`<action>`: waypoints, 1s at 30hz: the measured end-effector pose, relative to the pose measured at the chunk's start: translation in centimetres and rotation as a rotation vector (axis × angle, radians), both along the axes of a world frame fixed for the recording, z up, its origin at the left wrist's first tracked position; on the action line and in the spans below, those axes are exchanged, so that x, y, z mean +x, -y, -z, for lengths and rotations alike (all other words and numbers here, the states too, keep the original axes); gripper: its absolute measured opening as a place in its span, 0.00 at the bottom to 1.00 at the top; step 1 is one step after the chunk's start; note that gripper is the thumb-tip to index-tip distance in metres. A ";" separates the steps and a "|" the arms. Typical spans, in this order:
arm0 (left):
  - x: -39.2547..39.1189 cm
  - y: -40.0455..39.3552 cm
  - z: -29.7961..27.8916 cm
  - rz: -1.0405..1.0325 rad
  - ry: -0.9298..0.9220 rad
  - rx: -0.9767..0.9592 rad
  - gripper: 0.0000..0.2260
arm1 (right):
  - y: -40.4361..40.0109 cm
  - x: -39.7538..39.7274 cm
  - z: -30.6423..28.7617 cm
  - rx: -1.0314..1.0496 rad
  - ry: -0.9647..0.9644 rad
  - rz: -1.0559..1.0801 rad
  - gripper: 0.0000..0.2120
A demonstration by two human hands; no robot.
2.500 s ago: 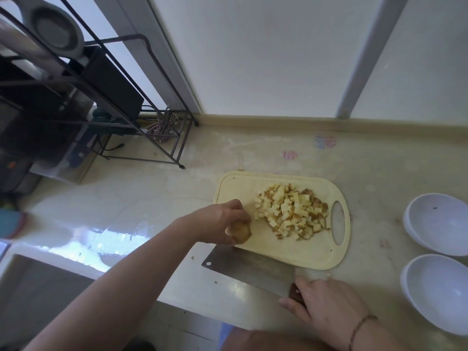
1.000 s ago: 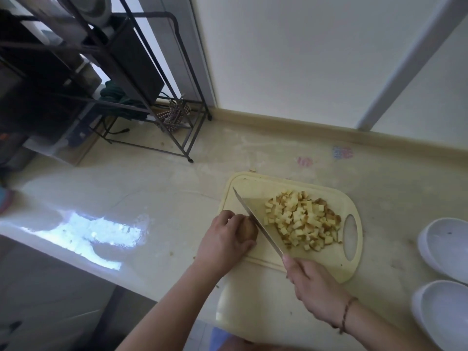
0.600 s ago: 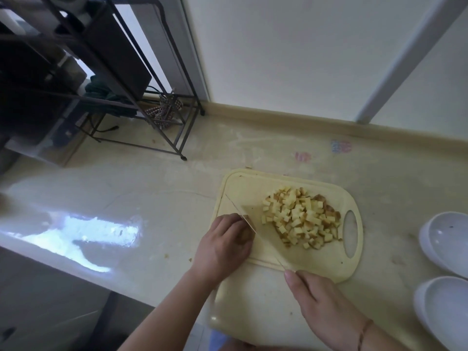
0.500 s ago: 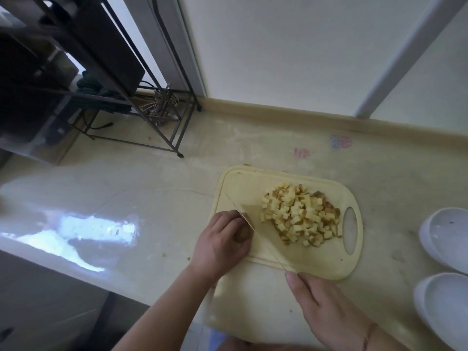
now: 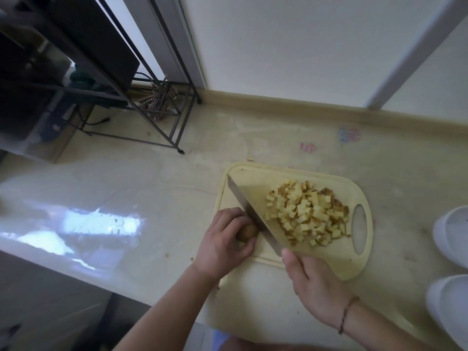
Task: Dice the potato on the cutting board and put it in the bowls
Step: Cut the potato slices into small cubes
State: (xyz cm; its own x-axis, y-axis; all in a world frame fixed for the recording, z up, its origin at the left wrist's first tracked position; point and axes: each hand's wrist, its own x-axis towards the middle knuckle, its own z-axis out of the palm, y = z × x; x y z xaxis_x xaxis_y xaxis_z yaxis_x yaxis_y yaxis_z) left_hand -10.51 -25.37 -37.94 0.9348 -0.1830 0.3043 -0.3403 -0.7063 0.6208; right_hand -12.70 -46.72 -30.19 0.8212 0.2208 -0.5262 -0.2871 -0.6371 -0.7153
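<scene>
Cleaver (image 5: pixel 255 219) has lifted beside potato (image 5: pixel 247 231) in left grip (image 5: pixel 225 239); right grip (image 5: pixel 314 287) holds it.

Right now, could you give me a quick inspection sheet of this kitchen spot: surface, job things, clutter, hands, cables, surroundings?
Surface: pale glossy counter, a few crumbs and faint coloured marks on it.
Job's things: cutting board with a pile of potato cubes; potato piece at the board's left edge; knife tilted beside it; two white bowls at the right, partly out of view.
Clutter: checked cloth on the metal rack.
Hands: left hand holds the potato piece; right hand grips the knife handle.
Cables: dark cord under the rack.
Surroundings: white wall, dark appliances on the rack.
</scene>
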 end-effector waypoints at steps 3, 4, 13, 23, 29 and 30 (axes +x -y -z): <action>-0.4 -0.1 0.2 0.002 0.016 0.004 0.17 | 1.2 -0.3 -0.1 -0.022 0.011 0.053 0.34; -0.5 -0.1 0.2 0.014 0.034 0.003 0.17 | 1.3 -0.4 -0.4 -0.022 -0.005 0.049 0.33; -0.6 0.1 0.2 0.038 0.079 -0.005 0.04 | 0.7 -1.9 -2.1 0.044 -0.041 0.003 0.26; -0.4 0.1 -0.1 0.030 0.065 -0.031 0.04 | 1.3 -3.5 -2.3 -0.060 -0.077 -0.024 0.41; -0.1 0.1 -0.2 0.044 0.065 -0.045 0.06 | 0.1 -2.5 -0.2 -0.037 -0.042 -0.076 0.33; -0.1 0.1 -0.2 0.047 0.065 -0.046 0.06 | -0.4 -1.9 -0.1 -0.041 -0.038 -0.076 0.27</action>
